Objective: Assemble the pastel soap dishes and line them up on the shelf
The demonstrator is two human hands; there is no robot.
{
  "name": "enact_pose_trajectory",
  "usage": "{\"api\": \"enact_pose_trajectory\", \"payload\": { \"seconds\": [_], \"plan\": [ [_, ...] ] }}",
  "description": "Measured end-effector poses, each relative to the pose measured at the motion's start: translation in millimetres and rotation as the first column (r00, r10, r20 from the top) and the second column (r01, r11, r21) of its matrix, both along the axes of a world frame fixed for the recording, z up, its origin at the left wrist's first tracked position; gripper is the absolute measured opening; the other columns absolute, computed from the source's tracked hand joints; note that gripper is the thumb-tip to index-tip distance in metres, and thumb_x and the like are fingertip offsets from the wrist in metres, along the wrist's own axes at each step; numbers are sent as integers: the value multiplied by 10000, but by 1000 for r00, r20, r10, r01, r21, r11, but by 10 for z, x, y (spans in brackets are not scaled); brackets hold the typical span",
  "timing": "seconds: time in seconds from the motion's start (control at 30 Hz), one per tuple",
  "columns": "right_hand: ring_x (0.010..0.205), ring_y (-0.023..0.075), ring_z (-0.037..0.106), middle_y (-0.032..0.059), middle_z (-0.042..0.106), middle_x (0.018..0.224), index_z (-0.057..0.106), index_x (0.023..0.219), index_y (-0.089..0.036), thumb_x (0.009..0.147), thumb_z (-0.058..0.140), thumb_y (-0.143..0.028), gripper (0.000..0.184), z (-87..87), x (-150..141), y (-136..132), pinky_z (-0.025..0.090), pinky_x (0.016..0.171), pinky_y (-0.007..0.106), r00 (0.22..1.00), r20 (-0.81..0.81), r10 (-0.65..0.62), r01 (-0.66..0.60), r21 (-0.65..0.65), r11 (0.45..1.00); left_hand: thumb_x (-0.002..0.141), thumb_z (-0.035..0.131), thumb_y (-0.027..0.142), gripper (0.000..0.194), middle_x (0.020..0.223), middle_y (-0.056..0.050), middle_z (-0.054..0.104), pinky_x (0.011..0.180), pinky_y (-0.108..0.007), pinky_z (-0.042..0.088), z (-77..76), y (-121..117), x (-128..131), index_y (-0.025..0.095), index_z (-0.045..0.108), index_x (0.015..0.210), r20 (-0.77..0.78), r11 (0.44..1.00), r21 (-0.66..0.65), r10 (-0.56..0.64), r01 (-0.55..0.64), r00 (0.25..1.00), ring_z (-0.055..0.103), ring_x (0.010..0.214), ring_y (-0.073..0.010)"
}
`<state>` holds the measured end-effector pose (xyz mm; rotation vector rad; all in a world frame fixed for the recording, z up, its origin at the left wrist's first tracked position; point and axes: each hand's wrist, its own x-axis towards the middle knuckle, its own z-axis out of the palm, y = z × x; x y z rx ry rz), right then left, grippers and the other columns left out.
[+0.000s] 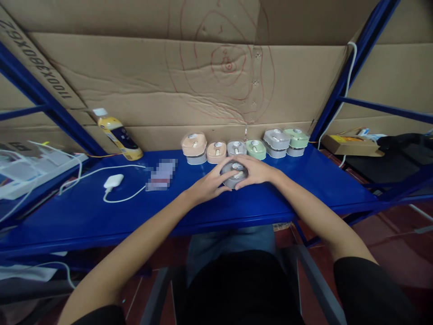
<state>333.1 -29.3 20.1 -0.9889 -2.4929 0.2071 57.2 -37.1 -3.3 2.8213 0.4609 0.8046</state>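
Observation:
A grey lidded container (233,181) with a round pale sticker and a light tab on its clear top rests at the middle of the table. My left hand (213,181) wraps its left side, the thumb lying across the lid. From the other side my right hand (256,170) closes round it, fingers at the back and thumb at the front. Just behind stand single containers of the same kind: a peach one (217,152), a grey one (236,147) and a green one (256,149).
Stacked containers stand behind left (194,146) and right (276,142). On the blue table (81,214) lie a white earbud case (113,181) with a cable and a blurred-out flat item (161,175). A yellow drink bottle (118,135) leans at the back left. Blue posts and cardboard enclose the table.

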Motion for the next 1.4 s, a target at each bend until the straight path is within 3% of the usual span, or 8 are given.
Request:
{"api": "enact_pose_trajectory", "payload": {
  "seconds": [0.13, 0.37, 0.63, 0.73, 0.87, 1.0, 1.23, 1.4],
  "plan": [
    [1397, 439, 622, 179, 675, 1504, 572, 1596, -233, 751, 883, -788, 1058, -12, -87, -76, 514, 1171, 616, 993, 87, -74, 70, 45, 997, 1011, 762, 370, 652, 1827, -135, 259, 1363, -648, 361, -17, 39, 9, 303, 507, 1607, 1, 989, -142, 40, -40, 999, 288, 1698, -411],
    [1295, 483, 663, 251, 707, 1367, 615, 1507, -146, 740, 802, -910, 1098, -22, -316, -256, 539, 1088, 629, 955, 189, -227, 211, 99, 972, 758, 964, 511, 1074, 1640, -211, 563, 1247, -648, 475, -46, 186, -40, 213, 439, 1646, 4, 921, -370, 133, -122, 991, 569, 1502, -458],
    [1356, 435, 659, 216, 685, 1478, 599, 1529, -196, 879, 692, -866, 938, 21, -143, -144, 550, 1110, 598, 978, -44, -205, 207, 27, 978, 712, 986, 583, 1357, 1654, -241, 537, 1277, -655, 413, -23, 152, -36, 215, 222, 1772, 9, 901, -416, 143, -126, 990, 528, 1538, -452],
    [1332, 406, 683, 202, 710, 1472, 612, 1502, -190, 936, 571, -884, 897, 91, 106, -11, 546, 1120, 576, 942, -196, -274, 282, 12, 959, 723, 965, 651, 1260, 1711, -224, 476, 1319, -637, 366, -6, 73, 7, 235, 353, 1743, -59, 920, -342, 182, -191, 982, 452, 1598, -456],
    [1177, 399, 725, 213, 766, 1347, 656, 1426, -156, 934, 466, -936, 942, 165, 352, 100, 567, 1044, 562, 850, -309, -428, 439, -35, 898, 864, 855, 672, 805, 1757, -149, 438, 1346, -619, 334, -41, -2, 74, 302, 659, 1551, -159, 943, -234, 204, -238, 966, 419, 1627, -439],
    [1132, 388, 715, 201, 781, 1277, 677, 1387, -161, 917, 450, -958, 952, 169, 391, 126, 565, 1016, 542, 797, -355, -489, 503, -57, 862, 988, 741, 607, 591, 1731, -115, 474, 1351, -595, 353, -101, -17, 99, 308, 715, 1497, -119, 956, -220, 171, -194, 978, 449, 1616, -393],
    [1116, 368, 714, 175, 784, 1256, 690, 1357, -184, 936, 492, -907, 860, 150, 361, 127, 565, 1012, 524, 805, -362, -471, 482, -64, 874, 1081, 557, 626, 588, 1705, -121, 491, 1355, -603, 356, -21, 88, 36, 271, 691, 1531, 9, 948, -223, 235, -227, 972, 475, 1591, -391],
    [1179, 397, 718, 195, 788, 1248, 691, 1362, -169, 965, 480, -893, 853, 170, 397, 112, 558, 1045, 539, 777, -316, -545, 527, -148, 837, 1047, 564, 689, 650, 1586, -167, 599, 1328, -660, 367, 15, 290, -122, 205, 748, 1440, 75, 870, -249, 456, -426, 887, 486, 1572, -427]
  ]
}}
